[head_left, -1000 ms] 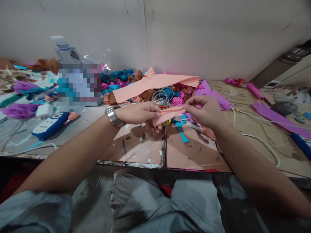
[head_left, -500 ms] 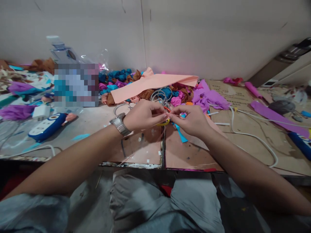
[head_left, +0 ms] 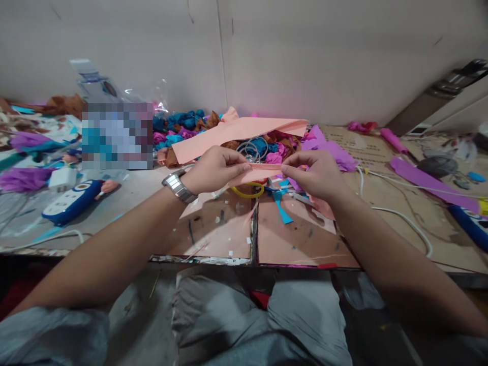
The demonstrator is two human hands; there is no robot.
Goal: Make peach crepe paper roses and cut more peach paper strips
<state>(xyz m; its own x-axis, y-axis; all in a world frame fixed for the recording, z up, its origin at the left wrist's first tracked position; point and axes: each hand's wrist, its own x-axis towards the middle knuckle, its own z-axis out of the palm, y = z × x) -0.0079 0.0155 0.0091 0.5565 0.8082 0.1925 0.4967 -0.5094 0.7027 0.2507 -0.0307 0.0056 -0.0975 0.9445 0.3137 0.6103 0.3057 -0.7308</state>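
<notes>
A strip of peach crepe paper (head_left: 263, 171) is stretched between my two hands over the table. My left hand (head_left: 215, 169), with a metal watch (head_left: 180, 186) on the wrist, pinches its left end. At the right end, my right hand (head_left: 314, 172) grips it between thumb and fingers. Just below the strip lie scissors with a yellow handle loop (head_left: 249, 190), partly covered. A blue paper scrap (head_left: 282, 206) rests beside them. Behind my hands, a larger folded peach sheet (head_left: 240, 133) lies across a heap of crumpled coloured paper (head_left: 274, 147).
A blue and white glue gun (head_left: 74, 202) lies at left near a white adapter (head_left: 63, 179). Purple paper (head_left: 330, 150) and a white cable (head_left: 404, 223) are on the right. A steel flask (head_left: 434, 96) leans by the wall. A plastic bottle (head_left: 95, 84) stands at back left.
My hands have moved apart, from nearly touching fingertips to holding the peach strip spread out between them. The yellow scissor handle now shows more.
</notes>
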